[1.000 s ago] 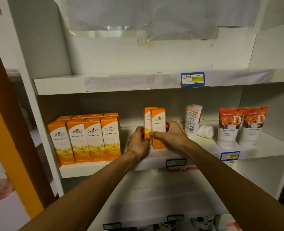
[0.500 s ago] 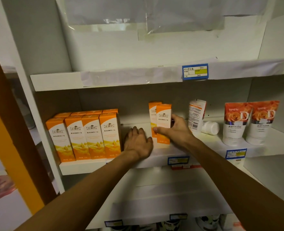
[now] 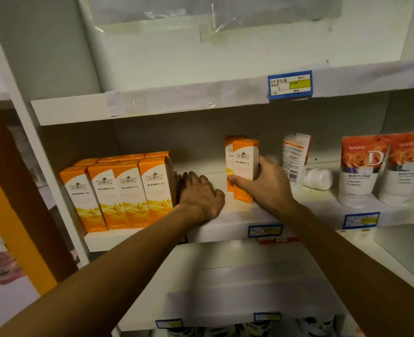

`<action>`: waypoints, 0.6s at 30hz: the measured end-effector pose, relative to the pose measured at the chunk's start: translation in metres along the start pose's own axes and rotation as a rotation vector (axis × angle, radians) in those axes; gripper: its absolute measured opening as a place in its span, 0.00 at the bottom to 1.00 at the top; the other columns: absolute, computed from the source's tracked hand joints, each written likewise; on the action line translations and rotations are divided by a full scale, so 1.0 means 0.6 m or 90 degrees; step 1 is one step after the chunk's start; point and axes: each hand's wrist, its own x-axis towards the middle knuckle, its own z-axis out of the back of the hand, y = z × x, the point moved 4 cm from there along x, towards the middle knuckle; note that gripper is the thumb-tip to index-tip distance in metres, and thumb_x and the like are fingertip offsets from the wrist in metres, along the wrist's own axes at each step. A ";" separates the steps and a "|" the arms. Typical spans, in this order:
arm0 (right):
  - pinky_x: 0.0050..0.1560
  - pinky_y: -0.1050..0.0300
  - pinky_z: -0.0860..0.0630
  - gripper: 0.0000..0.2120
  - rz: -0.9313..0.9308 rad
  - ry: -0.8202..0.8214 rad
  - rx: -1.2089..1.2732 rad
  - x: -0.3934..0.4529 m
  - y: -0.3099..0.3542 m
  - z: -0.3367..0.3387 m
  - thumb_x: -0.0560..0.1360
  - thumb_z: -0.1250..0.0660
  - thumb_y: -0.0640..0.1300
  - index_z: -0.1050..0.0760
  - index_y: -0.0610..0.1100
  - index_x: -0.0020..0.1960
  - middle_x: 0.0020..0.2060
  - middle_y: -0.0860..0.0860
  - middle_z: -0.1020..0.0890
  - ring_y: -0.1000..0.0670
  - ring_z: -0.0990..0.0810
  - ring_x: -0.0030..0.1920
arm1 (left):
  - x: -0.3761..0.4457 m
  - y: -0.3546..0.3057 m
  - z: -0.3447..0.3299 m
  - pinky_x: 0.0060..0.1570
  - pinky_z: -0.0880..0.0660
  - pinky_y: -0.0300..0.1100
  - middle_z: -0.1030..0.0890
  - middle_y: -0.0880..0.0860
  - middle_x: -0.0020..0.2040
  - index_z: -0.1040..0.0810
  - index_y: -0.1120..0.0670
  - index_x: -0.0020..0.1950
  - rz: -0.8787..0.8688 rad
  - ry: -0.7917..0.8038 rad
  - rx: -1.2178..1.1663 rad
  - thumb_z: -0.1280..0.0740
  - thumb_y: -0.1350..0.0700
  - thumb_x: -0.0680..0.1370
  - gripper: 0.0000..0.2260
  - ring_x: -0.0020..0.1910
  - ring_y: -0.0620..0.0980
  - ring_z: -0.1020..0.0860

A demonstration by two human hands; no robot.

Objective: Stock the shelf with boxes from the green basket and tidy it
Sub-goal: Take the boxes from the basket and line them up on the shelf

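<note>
This is a shop, at a white retail shelving unit (image 3: 235, 229). Blue-bordered paper price tags (image 3: 290, 84) sit on the shelf edges above and below the right hand (image 3: 264, 183). Identical orange-and-white cardboard boxes (image 3: 118, 190) stand in rows left of the left hand (image 3: 201, 198); matching rose-printed tubes (image 3: 361, 166) stand right of the right hand.

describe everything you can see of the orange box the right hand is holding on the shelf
The orange box is a tall, narrow carton, seemingly cardboard, with an orange top, a white middle panel bearing a small logo and printed text, and an orange base. It stands upright on the white middle shelf, apart from the packed row to the left. A second matching box stands close behind it. The right hand wraps it: thumb across the front, fingers round the right side. The left hand does not touch it.
</note>
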 end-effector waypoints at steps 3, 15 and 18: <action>0.47 0.53 0.18 0.31 0.004 -0.014 -0.018 0.004 -0.003 0.002 0.66 0.26 0.65 0.26 0.50 0.63 0.58 0.51 0.18 0.49 0.18 0.56 | 0.016 0.005 0.005 0.77 0.50 0.60 0.48 0.67 0.79 0.46 0.62 0.79 0.009 0.012 0.083 0.50 0.40 0.82 0.34 0.78 0.69 0.50; 0.46 0.56 0.19 0.30 -0.018 -0.032 0.008 -0.004 -0.004 0.015 0.67 0.23 0.60 0.27 0.48 0.64 0.59 0.50 0.18 0.48 0.18 0.56 | 0.041 0.014 0.004 0.74 0.43 0.62 0.36 0.67 0.73 0.38 0.63 0.75 0.018 0.046 0.113 0.48 0.38 0.81 0.33 0.72 0.70 0.38; 0.45 0.57 0.19 0.29 -0.021 -0.034 0.016 -0.005 -0.004 0.014 0.68 0.23 0.59 0.26 0.48 0.63 0.59 0.50 0.18 0.49 0.17 0.55 | 0.042 0.011 0.001 0.71 0.39 0.60 0.34 0.65 0.72 0.36 0.61 0.75 0.028 0.068 0.090 0.50 0.36 0.79 0.35 0.70 0.68 0.35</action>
